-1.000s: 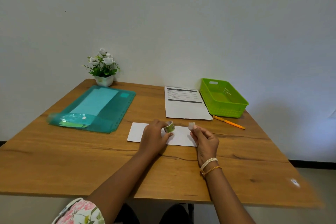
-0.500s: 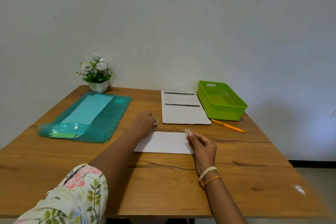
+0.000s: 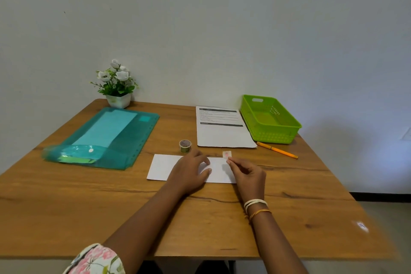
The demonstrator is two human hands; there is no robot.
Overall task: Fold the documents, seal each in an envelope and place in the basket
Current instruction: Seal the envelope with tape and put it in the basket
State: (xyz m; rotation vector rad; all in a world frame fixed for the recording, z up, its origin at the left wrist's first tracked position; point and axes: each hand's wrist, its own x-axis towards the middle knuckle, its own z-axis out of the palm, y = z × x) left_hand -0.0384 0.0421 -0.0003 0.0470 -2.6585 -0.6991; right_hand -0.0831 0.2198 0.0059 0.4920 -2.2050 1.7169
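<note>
One white envelope (image 3: pixel 163 167) flat on worktop (image 3: pixel 66 207), pressed by left hand (image 3: pixel 189 173) with fingers straight; one tape piece (image 3: pixel 227 154) pinched by right hand (image 3: pixel 246 176); one tape roll (image 3: pixel 185 146), one printed document (image 3: pixel 222 133), text unreadable; one green basket (image 3: pixel 270 119) far right

Printed document (image 3: pixel 223 128) at 12 o'clock on table (image 3: pixel 66 207): dark header bars and fine lines of print, all illegible.
</note>
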